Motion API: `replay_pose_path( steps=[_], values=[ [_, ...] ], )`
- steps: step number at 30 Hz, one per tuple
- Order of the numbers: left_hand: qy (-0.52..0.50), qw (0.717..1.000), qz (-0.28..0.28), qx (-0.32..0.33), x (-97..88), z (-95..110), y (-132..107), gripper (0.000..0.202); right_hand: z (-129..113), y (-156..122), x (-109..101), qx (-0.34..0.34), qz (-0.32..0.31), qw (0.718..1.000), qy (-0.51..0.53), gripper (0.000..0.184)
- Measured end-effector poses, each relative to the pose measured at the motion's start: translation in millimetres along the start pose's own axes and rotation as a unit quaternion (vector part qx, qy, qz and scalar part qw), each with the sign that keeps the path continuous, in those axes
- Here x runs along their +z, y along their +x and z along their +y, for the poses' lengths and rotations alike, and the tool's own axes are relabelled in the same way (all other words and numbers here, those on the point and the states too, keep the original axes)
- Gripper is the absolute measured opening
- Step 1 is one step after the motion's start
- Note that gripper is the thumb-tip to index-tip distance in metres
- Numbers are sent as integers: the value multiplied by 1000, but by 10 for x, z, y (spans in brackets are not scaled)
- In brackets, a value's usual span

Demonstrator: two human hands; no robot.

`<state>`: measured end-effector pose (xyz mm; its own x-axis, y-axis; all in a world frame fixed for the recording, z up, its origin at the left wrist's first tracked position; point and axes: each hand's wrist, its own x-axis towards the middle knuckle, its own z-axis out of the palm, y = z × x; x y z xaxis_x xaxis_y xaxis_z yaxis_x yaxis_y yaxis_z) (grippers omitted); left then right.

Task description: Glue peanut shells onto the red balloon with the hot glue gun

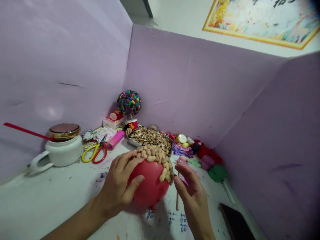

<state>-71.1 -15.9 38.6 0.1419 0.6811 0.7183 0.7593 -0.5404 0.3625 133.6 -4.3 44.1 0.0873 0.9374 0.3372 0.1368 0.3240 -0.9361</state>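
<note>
A red balloon (147,185) sits low in the middle of the head view, its top and right side covered with glued-on peanut shells (157,156). My left hand (120,183) wraps around the balloon's left side, thumb pressed on its front. My right hand (191,190) hovers just right of the balloon with fingers loosely curled, fingertips close to the shells; a small pink piece shows near the fingers. Behind the balloon stands a metal tray (132,142) heaped with peanut shells.
White pot with gold lid (63,145) and a red stick at left. Yellow and red scissors (96,152), pink tube (115,139), ball covered in coloured bits (129,102) on a cup. Balloons and lids (197,151) at right. Dark phone (235,223) at front right. Purple walls enclose the table.
</note>
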Motion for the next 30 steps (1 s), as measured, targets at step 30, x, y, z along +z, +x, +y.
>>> replay_pose_path(
  steps=[30],
  values=[
    [1,1000,24,11,10,82,-91,35,91,-73,111,-443,55,818,-364,15]
  ],
)
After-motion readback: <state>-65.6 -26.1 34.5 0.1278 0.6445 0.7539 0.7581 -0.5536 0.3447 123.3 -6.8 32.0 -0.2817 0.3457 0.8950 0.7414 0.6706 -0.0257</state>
